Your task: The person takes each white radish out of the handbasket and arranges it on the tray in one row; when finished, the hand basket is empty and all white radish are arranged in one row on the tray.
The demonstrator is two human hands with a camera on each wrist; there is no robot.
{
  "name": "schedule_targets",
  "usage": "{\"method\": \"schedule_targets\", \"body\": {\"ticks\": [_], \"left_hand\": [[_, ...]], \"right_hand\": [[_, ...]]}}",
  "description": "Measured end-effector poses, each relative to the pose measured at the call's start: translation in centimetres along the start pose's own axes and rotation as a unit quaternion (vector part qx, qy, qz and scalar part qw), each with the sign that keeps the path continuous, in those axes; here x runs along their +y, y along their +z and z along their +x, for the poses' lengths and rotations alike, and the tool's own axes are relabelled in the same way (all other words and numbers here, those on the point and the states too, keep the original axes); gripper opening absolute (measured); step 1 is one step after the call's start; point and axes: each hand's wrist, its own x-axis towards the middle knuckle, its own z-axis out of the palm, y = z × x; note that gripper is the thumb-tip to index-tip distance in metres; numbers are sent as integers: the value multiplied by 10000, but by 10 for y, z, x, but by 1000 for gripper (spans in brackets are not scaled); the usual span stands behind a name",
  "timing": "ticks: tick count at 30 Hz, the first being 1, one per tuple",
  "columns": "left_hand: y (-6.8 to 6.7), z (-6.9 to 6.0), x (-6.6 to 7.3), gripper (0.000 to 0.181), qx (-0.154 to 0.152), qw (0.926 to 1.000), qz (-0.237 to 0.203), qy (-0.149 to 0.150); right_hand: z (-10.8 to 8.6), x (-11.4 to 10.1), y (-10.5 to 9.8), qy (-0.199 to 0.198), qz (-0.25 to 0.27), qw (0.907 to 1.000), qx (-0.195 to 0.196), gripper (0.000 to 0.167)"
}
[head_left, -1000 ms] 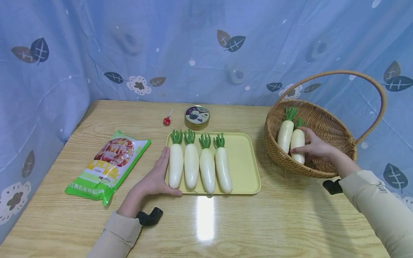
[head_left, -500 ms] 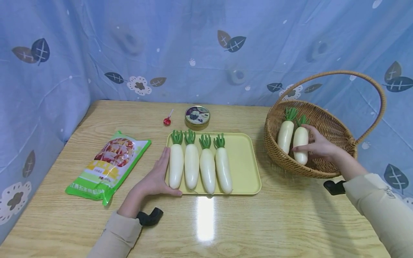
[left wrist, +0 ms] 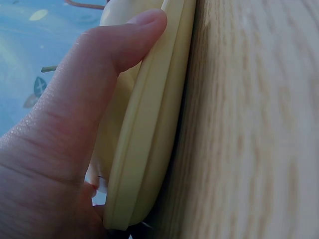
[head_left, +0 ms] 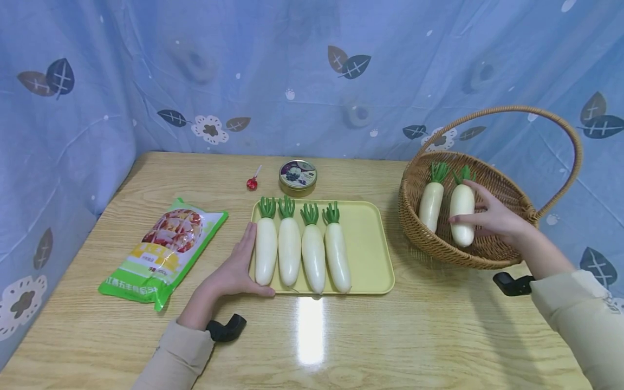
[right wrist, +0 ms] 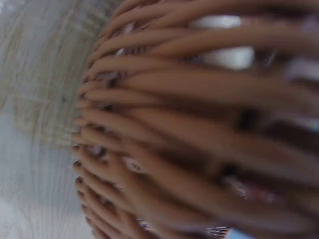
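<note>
In the head view my right hand (head_left: 494,216) grips a white radish (head_left: 462,208) with a green top inside the wicker basket (head_left: 487,254). Another white radish (head_left: 431,206) lies to its left, a small gap between them. My left hand (head_left: 237,271) holds the near left corner of the yellow tray (head_left: 365,244), its fingers along the left side. In the left wrist view the thumb (left wrist: 94,64) bends over the tray rim (left wrist: 142,139). Several white radishes stand side by side on the tray, the leftmost radish (head_left: 265,252) close to my left fingers. Basket weave (right wrist: 199,109) fills the right wrist view and hides that hand.
Left of the tray lies a green food bag (head_left: 166,252). Behind the tray are a round tin (head_left: 298,176) and a red lollipop (head_left: 252,183). The basket's tall handle (head_left: 512,109) arches above it. A blue patterned curtain (head_left: 292,70) hangs behind the wooden table (head_left: 390,341).
My right hand has moved right inside the basket with the radish, opening a gap from the other radish. The left hand and the tray have kept their place.
</note>
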Motion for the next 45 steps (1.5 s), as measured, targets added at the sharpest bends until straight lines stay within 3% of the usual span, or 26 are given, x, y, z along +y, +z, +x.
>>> {"method": "schedule_targets", "body": {"ticks": [16,37,45], "left_hand": [[-1,-2,1,145,13,10000,-8,-35],[0,0,-1,145,-29,10000,51,-31],[0,-1,-1,146,-27,10000,18,-44]], "right_hand": [[-18,-27,1,-201,-82,9997,84,95],[-49,-34,17,-641,-253,9973,240,94],[-59,-38,29,-947,34,9953,191,95]]}}
